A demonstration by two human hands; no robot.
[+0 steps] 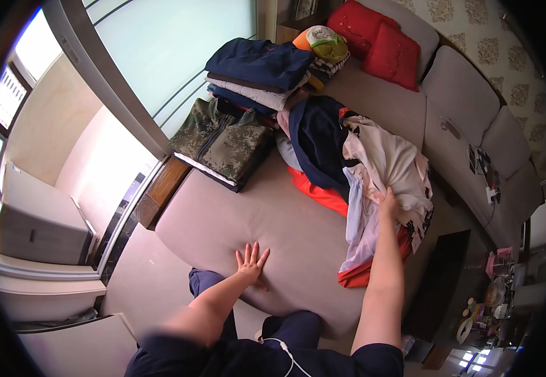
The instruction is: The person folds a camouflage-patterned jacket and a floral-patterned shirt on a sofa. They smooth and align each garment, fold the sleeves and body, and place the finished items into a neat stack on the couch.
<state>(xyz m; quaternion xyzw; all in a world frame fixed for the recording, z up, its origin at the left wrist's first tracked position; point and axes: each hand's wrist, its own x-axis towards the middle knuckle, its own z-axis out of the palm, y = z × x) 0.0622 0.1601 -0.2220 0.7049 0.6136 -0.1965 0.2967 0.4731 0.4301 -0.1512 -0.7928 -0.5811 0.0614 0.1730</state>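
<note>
My left hand (250, 264) lies palm down with spread fingers on the beige sofa seat (216, 212). My right hand (388, 205) is at a cream garment with dark print (386, 151), its fingers against the cloth; whether they grip it is hard to tell. That garment lies on a loose heap with a navy garment (317, 141), a pale lilac one (362, 231) and red cloth (317, 191). Left of the heap rests a folded camouflage jacket (225, 136) with a dark zip. Behind it rises a stack of folded clothes, a navy garment (258, 63) on top.
Red cushions (390, 52) and a plush toy (322, 42) sit at the sofa's far end. A wooden armrest (162, 191) borders the seat at left, beside a sliding door frame (108, 75). At right stands a dark table (437, 282) with small items beyond it.
</note>
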